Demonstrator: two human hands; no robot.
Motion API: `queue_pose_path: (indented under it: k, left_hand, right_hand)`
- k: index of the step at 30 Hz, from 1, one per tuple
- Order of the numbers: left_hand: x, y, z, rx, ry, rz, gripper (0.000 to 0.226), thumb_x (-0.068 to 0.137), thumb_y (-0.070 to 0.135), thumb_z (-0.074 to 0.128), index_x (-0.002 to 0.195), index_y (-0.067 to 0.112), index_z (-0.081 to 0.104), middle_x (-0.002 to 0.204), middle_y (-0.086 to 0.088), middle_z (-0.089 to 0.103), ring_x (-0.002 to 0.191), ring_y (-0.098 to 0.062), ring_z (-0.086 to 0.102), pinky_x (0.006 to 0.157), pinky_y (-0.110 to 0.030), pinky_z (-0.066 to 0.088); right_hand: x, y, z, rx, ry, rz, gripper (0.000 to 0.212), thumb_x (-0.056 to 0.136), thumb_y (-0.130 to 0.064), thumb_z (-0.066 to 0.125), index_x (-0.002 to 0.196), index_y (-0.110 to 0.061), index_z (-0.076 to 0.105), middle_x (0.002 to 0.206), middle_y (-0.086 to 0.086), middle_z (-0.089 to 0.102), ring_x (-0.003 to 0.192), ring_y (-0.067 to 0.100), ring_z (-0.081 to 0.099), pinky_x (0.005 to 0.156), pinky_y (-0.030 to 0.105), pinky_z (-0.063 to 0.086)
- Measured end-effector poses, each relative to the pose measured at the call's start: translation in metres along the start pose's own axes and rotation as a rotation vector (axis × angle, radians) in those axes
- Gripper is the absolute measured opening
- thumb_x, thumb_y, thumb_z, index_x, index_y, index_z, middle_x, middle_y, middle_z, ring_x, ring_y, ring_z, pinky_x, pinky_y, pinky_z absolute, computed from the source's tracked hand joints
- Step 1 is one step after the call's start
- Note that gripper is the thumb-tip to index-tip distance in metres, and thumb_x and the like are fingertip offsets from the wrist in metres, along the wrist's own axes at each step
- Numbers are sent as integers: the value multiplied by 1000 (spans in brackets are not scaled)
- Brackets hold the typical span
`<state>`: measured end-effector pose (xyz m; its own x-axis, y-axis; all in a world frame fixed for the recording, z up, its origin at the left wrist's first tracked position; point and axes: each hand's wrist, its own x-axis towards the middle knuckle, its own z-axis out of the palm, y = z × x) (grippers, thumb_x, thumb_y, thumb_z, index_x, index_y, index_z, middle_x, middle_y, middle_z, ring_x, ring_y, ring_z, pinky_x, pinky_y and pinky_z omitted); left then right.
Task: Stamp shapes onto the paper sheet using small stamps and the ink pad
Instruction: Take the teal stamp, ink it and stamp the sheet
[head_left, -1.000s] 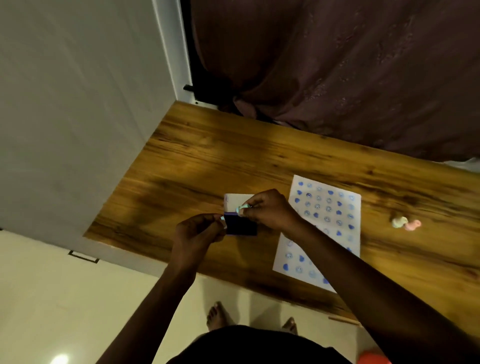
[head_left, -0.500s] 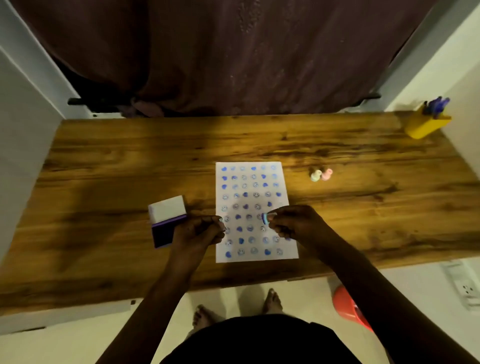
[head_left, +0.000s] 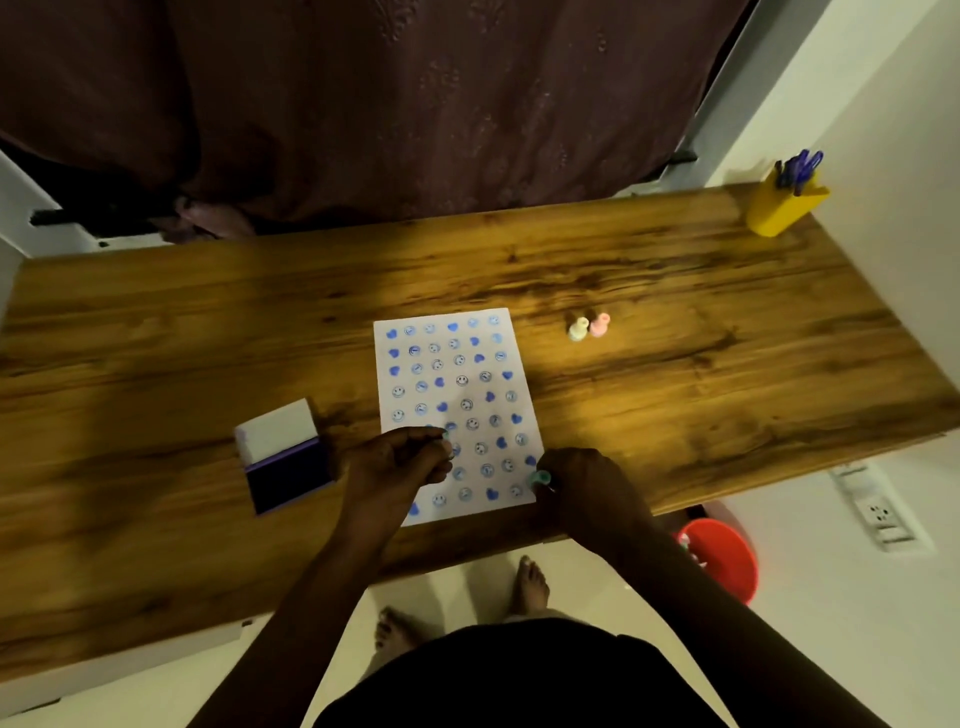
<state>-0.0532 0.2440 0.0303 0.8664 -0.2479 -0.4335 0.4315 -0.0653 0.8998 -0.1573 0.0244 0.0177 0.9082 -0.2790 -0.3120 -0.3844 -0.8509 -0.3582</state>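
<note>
My right hand pinches a small teal stamp at the near right corner of the stamped paper sheet; my left hand rests curled on it, contents unclear. The open ink pad lies left of the sheet on the wooden tabletop, a dark curtain beyond.

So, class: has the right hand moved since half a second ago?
Yes. The right hand, pinching a green stamp, has shifted from over the paper sheet toward its near right corner.
</note>
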Motion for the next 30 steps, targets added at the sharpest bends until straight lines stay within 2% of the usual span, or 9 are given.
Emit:
queue_pose_path:
  k: [6, 13, 17, 19, 22, 24, 27, 28, 30]
  left_hand:
    - [0, -3, 0, -7, -1, -7, 13, 86, 10, 80, 93, 20, 78, 92, -2, 83, 82, -22, 80, 80, -38, 65]
    - [3, -6, 3, -24, -5, -12, 14, 86, 7, 80, 95, 18, 77, 94, -1, 82, 83, -20, 80, 77, -34, 66]
    - [4, -6, 4, -15, -11, -3, 14, 86, 8, 81, 98, 12, 78, 95, -4, 82, 83, -21, 80, 72, -28, 65]
    - [5, -5, 4, 13, -18, 12, 14, 86, 9, 81, 100, 9, 78, 91, -6, 82, 79, -20, 79, 72, -28, 64]
    - [4, -3, 6, 40, -25, 52, 14, 86, 10, 81, 99, 9, 79, 87, -6, 81, 73, -16, 77, 72, -29, 63]
    - [2, -1, 9, 40, -31, 64, 14, 85, 12, 82, 99, 12, 79, 87, -4, 82, 75, -18, 79, 70, -26, 64]
    - [-2, 4, 19, 13, -62, 53, 17, 85, 11, 83, 101, 13, 79, 94, -5, 82, 84, -22, 80, 68, -23, 62]
    - [-3, 6, 23, 11, -86, 54, 17, 85, 9, 82, 102, 13, 79, 96, -5, 82, 85, -23, 80, 69, -23, 62]
    - [-4, 10, 32, 21, -152, 69, 19, 87, 6, 79, 104, 13, 78, 99, -2, 82, 90, -25, 80, 71, -26, 64]
  right_hand:
    - [1, -3, 6, -82, 2, -13, 24, 97, -33, 64, 115, -18, 69, 114, 4, 73, 100, 20, 72, 75, 27, 55]
    - [3, -9, 9, -139, -68, 30, 27, 99, -33, 62, 118, -14, 67, 120, 6, 70, 108, 21, 69, 88, 34, 60]
    - [6, -7, 9, -138, -72, 39, 27, 97, -32, 64, 117, -14, 68, 120, 6, 71, 106, 21, 70, 87, 35, 61]
    - [10, -4, 7, -138, -63, 32, 30, 95, -33, 66, 119, -16, 69, 121, 6, 72, 106, 21, 71, 86, 34, 61]
    - [16, -1, -2, -112, -72, 44, 27, 90, -37, 71, 109, -18, 72, 111, 4, 74, 96, 19, 71, 76, 29, 59]
    - [21, 2, -13, -35, -84, 80, 25, 85, -41, 78, 97, -20, 76, 97, 0, 76, 81, 13, 71, 67, 25, 58]
    - [23, 12, -38, 240, -25, 131, 22, 78, -45, 85, 77, -25, 76, 67, -12, 72, 56, -2, 66, 48, 11, 44]
    - [22, 15, -47, 362, -2, 132, 23, 77, -44, 86, 75, -24, 76, 62, -11, 71, 54, -3, 65, 47, 10, 43]
    - [17, 18, -62, 715, 3, 114, 17, 79, -34, 86, 81, -18, 80, 68, -4, 76, 56, 3, 67, 52, 16, 49]
